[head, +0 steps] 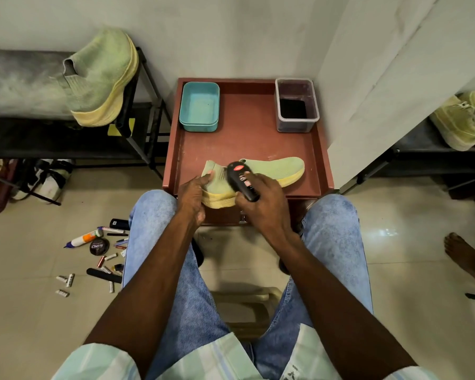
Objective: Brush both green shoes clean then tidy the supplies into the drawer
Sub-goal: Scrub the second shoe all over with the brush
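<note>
A green knit shoe [274, 170] with a yellow sole lies on its side on the red-brown cabinet top [244, 144], toe pointing right. My left hand [194, 197] grips its heel end. My right hand [261, 200] holds a black shoe brush [242, 181] with red labels, pressed against the shoe near its collar. The second green shoe [102, 78] rests tilted on the black rack at upper left. Below the cabinet top's front edge a drawer front [231, 218] shows between my knees, mostly hidden by my hands.
A teal tub [200, 106] and a clear box with dark contents [296, 105] stand at the back of the cabinet top. Polish tin [99, 246], glue tube, batteries and pens litter the floor at left. Another person's bare foot [464, 256] is at right. Pale shoes [464, 120] sit on the right rack.
</note>
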